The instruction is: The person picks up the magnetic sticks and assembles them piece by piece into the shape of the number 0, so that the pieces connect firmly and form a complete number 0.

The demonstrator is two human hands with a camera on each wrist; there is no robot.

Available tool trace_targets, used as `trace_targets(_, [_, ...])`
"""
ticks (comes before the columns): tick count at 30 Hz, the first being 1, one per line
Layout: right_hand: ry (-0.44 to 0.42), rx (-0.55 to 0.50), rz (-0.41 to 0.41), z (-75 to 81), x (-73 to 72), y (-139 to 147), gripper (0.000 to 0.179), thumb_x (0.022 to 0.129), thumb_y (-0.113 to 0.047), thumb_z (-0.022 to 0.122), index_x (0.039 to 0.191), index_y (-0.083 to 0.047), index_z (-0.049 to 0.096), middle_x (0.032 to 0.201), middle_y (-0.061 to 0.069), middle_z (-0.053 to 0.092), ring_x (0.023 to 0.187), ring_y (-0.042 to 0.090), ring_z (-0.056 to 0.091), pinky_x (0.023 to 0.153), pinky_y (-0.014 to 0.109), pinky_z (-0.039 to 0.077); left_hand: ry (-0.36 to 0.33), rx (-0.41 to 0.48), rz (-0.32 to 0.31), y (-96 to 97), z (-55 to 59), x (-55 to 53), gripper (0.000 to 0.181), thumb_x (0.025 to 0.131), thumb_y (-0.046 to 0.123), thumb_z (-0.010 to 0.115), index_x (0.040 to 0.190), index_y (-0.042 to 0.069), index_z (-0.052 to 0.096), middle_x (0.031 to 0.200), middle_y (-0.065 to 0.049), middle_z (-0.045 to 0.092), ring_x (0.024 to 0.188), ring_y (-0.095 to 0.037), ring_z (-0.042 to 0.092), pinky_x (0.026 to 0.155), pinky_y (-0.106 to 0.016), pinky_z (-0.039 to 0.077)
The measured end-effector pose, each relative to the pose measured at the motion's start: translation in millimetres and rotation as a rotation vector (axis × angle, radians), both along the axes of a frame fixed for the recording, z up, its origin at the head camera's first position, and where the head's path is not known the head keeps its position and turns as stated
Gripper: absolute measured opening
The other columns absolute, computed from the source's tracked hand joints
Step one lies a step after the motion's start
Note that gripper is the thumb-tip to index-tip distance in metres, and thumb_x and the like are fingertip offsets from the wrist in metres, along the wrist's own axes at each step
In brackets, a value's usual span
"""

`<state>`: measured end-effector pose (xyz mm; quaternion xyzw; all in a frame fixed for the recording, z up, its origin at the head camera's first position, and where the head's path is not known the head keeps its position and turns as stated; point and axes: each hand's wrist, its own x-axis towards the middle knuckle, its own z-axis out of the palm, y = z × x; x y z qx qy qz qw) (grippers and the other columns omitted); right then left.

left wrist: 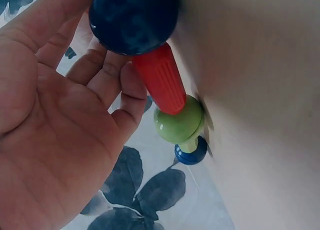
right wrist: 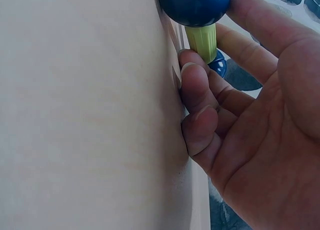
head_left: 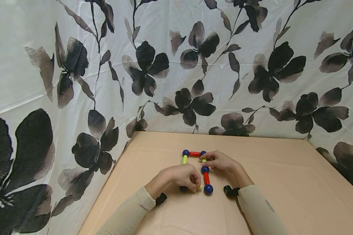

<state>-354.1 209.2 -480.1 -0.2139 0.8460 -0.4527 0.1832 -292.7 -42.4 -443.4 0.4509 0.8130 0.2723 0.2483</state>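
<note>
A rectangle of magnetic balls and rods lies on the table. Blue balls (head_left: 185,152) mark its far corners, joined by a red rod (head_left: 195,154). On its near side my left hand (head_left: 183,175) pinches a yellow-green rod (head_left: 200,187), mostly covered by the fingers. The left wrist view shows a blue ball (left wrist: 134,20), a red rod (left wrist: 161,79) and a green ball (left wrist: 179,121) beside that palm. My right hand (head_left: 222,162) grips a yellow-green rod (right wrist: 202,42) on the right side, its thumb against a blue ball (right wrist: 194,5).
The tan tabletop (head_left: 282,169) spreads around the rectangle. A floral cloth (head_left: 223,75) hangs behind and to the left. Black wrist cameras (head_left: 231,191) sit under both sleeves, close to the table.
</note>
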Motion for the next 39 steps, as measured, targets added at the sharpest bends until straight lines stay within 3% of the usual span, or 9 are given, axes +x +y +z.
trace_targets(9, [0.019,0.009,0.009,0.4,-1.5,1,0.035,0.098,-0.025,0.073,0.129,-0.01,0.072,0.091,0.004,0.058,0.073,0.019,0.056,0.067,0.025,0.048,-0.014,0.019,-0.014,6.0,-0.5,2.1,0.006,0.089,0.006,0.082,0.091,0.012,0.079,0.082,0.012,0.072,0.076,0.0,0.063,0.077,-0.017,0.057])
trace_targets(13, [0.011,0.007,0.011,0.6,-1.8,2,0.034,0.098,-0.026,0.073,0.129,-0.012,0.072,0.094,0.004,0.06,0.074,0.02,0.056,0.067,0.025,0.048,-0.005,0.046,0.031,2.3,-0.2,-6.4,0.003,0.092,0.013,0.08,0.094,0.014,0.078,0.086,0.012,0.07,0.079,-0.003,0.063,0.078,-0.019,0.056])
trace_targets(16, [0.007,0.009,0.015,0.6,-1.5,3,0.035,0.098,-0.027,0.073,0.13,-0.012,0.072,0.096,0.006,0.061,0.077,0.021,0.056,0.068,0.026,0.049,0.056,0.092,0.143,-4.6,-1.4,-22.2,0.006,0.096,0.022,0.076,0.101,0.018,0.076,0.089,0.009,0.067,0.083,-0.007,0.06,0.075,-0.02,0.053])
trace_targets(20, [0.008,0.033,0.029,0.7,-0.6,4,0.04,0.098,-0.03,0.073,0.135,-0.013,0.07,0.106,0.007,0.063,0.084,0.023,0.057,0.073,0.03,0.05,0.128,0.114,0.354,-17.6,-4.8,-45.3,0.016,0.1,0.028,0.071,0.111,0.016,0.074,0.09,0.0,0.06,0.083,-0.014,0.054,0.069,-0.025,0.045])
trace_targets(23, [0.0,0.05,0.041,0.4,-0.1,5,0.043,0.098,-0.03,0.073,0.138,-0.014,0.068,0.114,0.007,0.064,0.089,0.024,0.057,0.076,0.031,0.05,0.053,0.076,0.45,-26.7,-8.2,-55.7,0.021,0.101,0.028,0.07,0.117,0.014,0.072,0.087,-0.004,0.059,0.078,-0.017,0.054,0.065,-0.028,0.043])
trace_targets(26, [-0.008,0.047,0.044,-0.3,-0.4,6,0.044,0.098,-0.028,0.073,0.139,-0.014,0.067,0.112,0.009,0.063,0.091,0.025,0.057,0.076,0.032,0.05,-0.088,0.05,0.48,-31.2,-11.8,-60.2,0.024,0.1,0.03,0.072,0.119,0.015,0.073,0.085,-0.003,0.06,0.07,-0.018,0.056,0.062,-0.029,0.047])
trace_targets(29, [-0.014,0.029,0.03,-1.4,-1.4,6,0.043,0.098,-0.027,0.074,0.138,-0.012,0.067,0.106,0.01,0.063,0.088,0.026,0.057,0.074,0.031,0.051,-0.166,0.063,0.488,-30.7,-14.4,-62.5,0.027,0.098,0.029,0.073,0.12,0.013,0.073,0.084,-0.003,0.061,0.065,-0.02,0.057,0.061,-0.029,0.049])
trace_targets(39, [-0.02,0.001,-0.008,1.8,1.0,-1,0.042,0.098,-0.025,0.073,0.137,-0.01,0.066,0.1,0.01,0.059,0.077,0.024,0.057,0.068,0.029,0.049,-0.118,0.113,0.585,-21.9,-16.4,-65.1,0.032,0.097,0.029,0.075,0.122,0.009,0.073,0.082,-0.003,0.061,0.063,-0.019,0.056,0.058,-0.025,0.044])
